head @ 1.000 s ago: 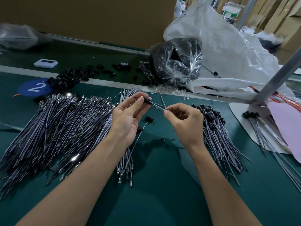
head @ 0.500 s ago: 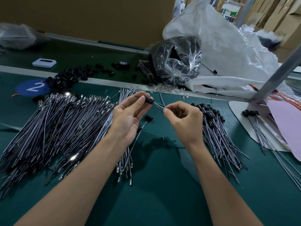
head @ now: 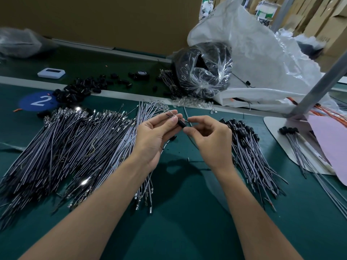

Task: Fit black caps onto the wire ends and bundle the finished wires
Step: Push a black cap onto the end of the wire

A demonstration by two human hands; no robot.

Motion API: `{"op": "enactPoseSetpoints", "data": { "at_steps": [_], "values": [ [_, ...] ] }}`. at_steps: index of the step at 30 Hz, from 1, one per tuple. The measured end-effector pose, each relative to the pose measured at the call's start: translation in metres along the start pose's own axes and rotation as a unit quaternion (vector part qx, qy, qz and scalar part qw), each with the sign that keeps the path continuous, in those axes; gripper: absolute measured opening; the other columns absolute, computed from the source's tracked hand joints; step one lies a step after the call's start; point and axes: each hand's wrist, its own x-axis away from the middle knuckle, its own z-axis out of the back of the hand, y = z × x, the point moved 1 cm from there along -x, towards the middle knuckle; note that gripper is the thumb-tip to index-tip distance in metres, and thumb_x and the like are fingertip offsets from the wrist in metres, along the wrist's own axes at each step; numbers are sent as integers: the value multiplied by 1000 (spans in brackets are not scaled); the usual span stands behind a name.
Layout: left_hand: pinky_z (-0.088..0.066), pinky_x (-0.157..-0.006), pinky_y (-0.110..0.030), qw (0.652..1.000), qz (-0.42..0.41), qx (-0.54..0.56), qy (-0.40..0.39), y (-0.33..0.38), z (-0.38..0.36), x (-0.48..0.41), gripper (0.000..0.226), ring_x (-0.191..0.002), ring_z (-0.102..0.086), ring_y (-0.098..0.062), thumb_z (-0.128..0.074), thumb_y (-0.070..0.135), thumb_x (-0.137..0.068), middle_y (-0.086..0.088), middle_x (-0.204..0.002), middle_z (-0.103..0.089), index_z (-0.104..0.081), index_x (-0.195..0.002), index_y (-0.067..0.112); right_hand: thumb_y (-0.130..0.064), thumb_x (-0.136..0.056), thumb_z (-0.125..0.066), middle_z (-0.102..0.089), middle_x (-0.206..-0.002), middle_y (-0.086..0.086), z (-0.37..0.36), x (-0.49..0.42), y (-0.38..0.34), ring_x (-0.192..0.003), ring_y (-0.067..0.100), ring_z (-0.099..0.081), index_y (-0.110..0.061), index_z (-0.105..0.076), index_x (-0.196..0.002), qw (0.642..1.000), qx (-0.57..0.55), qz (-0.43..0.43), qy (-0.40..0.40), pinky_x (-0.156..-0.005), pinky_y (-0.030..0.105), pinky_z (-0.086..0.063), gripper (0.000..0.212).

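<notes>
My left hand [head: 157,134] pinches a small black cap [head: 181,123] between thumb and fingertips, above the green table [head: 187,212]. My right hand [head: 212,139] pinches the thin wire [head: 188,120] that enters the cap, its fingertips close against the cap's end. A big heap of uncapped grey wires [head: 62,147] with metal terminals fans out to the left. A pile of capped wires [head: 249,152] lies just right of my right hand. Loose black caps [head: 80,89] are scattered at the back left. One loose cap [head: 173,137] lies under my hands.
A clear bag of black parts [head: 202,70] leans on a large white sack [head: 262,62] at the back. A white board [head: 293,147] at right carries a few more capped wires [head: 294,139]. A slanted metal post [head: 315,83], a white device [head: 51,73], a blue "2" sticker [head: 37,100].
My right hand has slid left along the wire until its fingertips meet the cap; the stretch of wire seen between the hands earlier is now almost gone.
</notes>
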Motion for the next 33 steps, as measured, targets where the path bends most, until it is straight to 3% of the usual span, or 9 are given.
{"op": "enactPoseSetpoints", "data": {
  "at_steps": [7,11,16,19,21,24,28,31,33],
  "values": [
    [-58,-74,-23,997,-31,-69,16,5,1,2,16,-84,-73,-17,-67,-4,-78,-10,-84,-75,-71,-91,6,-26,-74,-83,-64,-69,-8,-4,3,-6,-59,5,-47,-18,-78,-90,999,18,46,-11,-60,17,-39,19],
    [-57,-76,-22,996,-51,-59,34,10,-3,6,21,-84,-71,-15,-70,4,-71,-8,-84,-75,-71,-91,7,-21,-77,-82,-60,-78,-3,-5,3,-4,-65,2,-48,-13,-78,-86,997,55,62,5,-62,13,-37,13],
    [-55,-75,-20,980,-116,33,157,40,17,-1,16,-84,-71,-14,-65,-2,-83,-2,-83,-74,-67,-95,8,-22,-70,-86,-59,-103,-1,12,-5,5,-89,13,-58,-19,-77,-79,998,47,20,28,-72,12,-43,13],
    [-55,-77,-21,976,-123,32,176,39,18,0,20,-82,-71,-13,-64,-4,-86,-1,-81,-74,-66,-103,5,-18,-68,-86,-63,-109,-2,17,-8,4,-94,15,-65,-22,-77,-76,994,-85,-72,2,-79,27,-53,13],
    [-56,-77,-21,981,-105,40,157,37,17,-1,29,-82,-71,-15,-64,-5,-84,-4,-81,-74,-63,-111,3,-17,-65,-83,-68,-111,0,19,-9,2,-90,14,-69,-19,-77,-74,962,-237,-139,-3,-79,27,-55,12],
    [-58,-76,-25,996,-43,34,68,34,14,-1,40,-80,-71,-19,-62,-4,-78,-8,-83,-73,-60,-116,6,-13,-75,-72,-71,-112,6,24,-11,1,-91,16,-69,-14,-69,-82,867,-463,-182,-2,-81,29,-55,8],
    [-56,-87,-35,991,7,-106,-77,24,4,4,40,-88,-69,-24,-53,-1,-86,-6,-84,-70,-57,-125,7,-23,-92,-57,-73,-103,7,27,-10,0,-90,20,-70,-13,-65,-93,768,-607,-200,-33,-79,30,-57,13],
    [-48,-98,-42,980,26,-111,-162,23,3,7,45,-102,-63,-26,-48,19,-81,-10,-100,-69,-61,-123,8,-25,-87,-60,-70,-77,3,27,-10,-1,-65,13,-64,-9,-59,-91,784,-585,-208,3,-64,23,-56,16],
    [-47,-98,-43,981,21,-115,-153,24,3,8,42,-102,-63,-24,-50,33,-85,-9,-104,-69,-66,-117,10,-18,-82,-62,-69,-71,4,25,-9,-3,-57,10,-61,-8,-57,-91,813,-547,-201,1,-57,20,-53,14]
  ]
}}
